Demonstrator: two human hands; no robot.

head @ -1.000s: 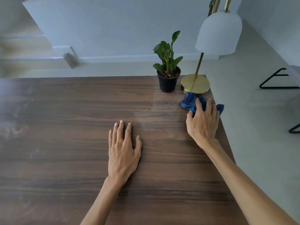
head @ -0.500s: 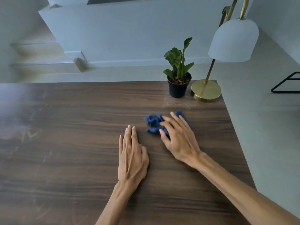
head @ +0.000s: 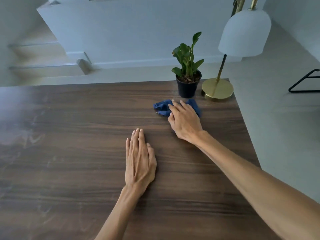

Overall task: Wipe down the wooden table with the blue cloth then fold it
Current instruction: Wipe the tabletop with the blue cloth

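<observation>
A crumpled blue cloth (head: 161,107) lies on the dark wooden table (head: 69,135), toward the far right, just in front of the plant pot. My right hand (head: 185,121) presses down on it, fingers spread over the cloth, hiding its middle; blue fabric shows on both sides of the fingers. My left hand (head: 140,159) rests flat on the table near the centre, palm down, fingers together, holding nothing. It lies nearer to me and left of the cloth.
A small green plant in a black pot (head: 188,85) stands at the table's far edge. Right of it sits a lamp with a round brass base (head: 217,90) and white shade (head: 245,32). The table's right edge drops to a pale floor. A black metal frame (head: 304,84) stands far right.
My right hand slid the cloth left from the right edge toward the table's middle, then back right and farther away, toward the pot. The left hand stayed flat, its fingers now closer together.
</observation>
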